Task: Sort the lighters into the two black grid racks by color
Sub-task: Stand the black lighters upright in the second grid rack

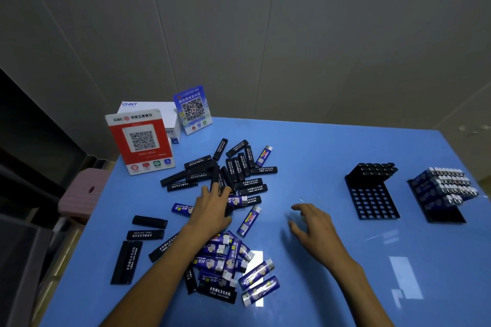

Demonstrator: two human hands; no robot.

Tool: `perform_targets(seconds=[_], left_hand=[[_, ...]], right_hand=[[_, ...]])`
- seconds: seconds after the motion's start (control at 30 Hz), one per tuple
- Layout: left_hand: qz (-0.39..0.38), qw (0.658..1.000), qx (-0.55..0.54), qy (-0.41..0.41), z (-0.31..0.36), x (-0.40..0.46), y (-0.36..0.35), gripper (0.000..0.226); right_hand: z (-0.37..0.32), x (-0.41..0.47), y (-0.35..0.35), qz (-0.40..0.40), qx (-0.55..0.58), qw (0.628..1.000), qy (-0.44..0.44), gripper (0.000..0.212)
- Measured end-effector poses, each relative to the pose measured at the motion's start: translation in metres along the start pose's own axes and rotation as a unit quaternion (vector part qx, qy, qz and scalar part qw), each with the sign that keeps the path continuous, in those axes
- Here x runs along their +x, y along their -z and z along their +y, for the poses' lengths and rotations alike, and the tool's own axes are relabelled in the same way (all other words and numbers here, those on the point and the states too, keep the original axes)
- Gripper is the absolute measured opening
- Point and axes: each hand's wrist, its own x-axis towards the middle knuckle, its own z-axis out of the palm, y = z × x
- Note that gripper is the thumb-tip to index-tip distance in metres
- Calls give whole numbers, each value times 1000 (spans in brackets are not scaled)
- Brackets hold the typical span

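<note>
Many black lighters (233, 167) lie scattered on the blue table (305, 156), with a heap of blue lighters (225, 255) nearer me. My left hand (211, 208) lies palm down on the pile, fingers reaching among black lighters; whether it holds one is hidden. My right hand (313, 225) hovers over bare table with fingers spread, holding nothing. At the right, one black grid rack (370, 202) carries black lighters in its far rows. The other rack (441, 194) holds several blue lighters.
A red QR stand (140, 141), a white box (159, 111) and a blue QR stand (193, 109) sit at the table's far left corner. A pink stool (85, 191) stands left of the table. More black lighters (138, 244) lie near the left edge.
</note>
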Motion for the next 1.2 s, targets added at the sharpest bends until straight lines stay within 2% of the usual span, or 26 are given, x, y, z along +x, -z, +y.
perform_targets(seconds=[0.23,0.4,0.83,1.07,1.2], left_hand=[[12,1000,16,-15,1,-9,-2,66],[28,999,-18,-10,1,-13,-6,63],[-5,1000,-5,-22,-3,-5,7,67],[33,997,-52,-41,0,-5,26,64],[52,994,-71,-70,27,-8,40,58]], right_hand=[[-5,-2,0,7,-6,1000,1,36],[-7,-1,-4,8,-7,1000,7,35],[-12,-1,6,-4,-3,1000,-2,35],[-14,0,20,-2,-19,1000,-10,40],[-8,-6,35,33,-21,999,-8,37]])
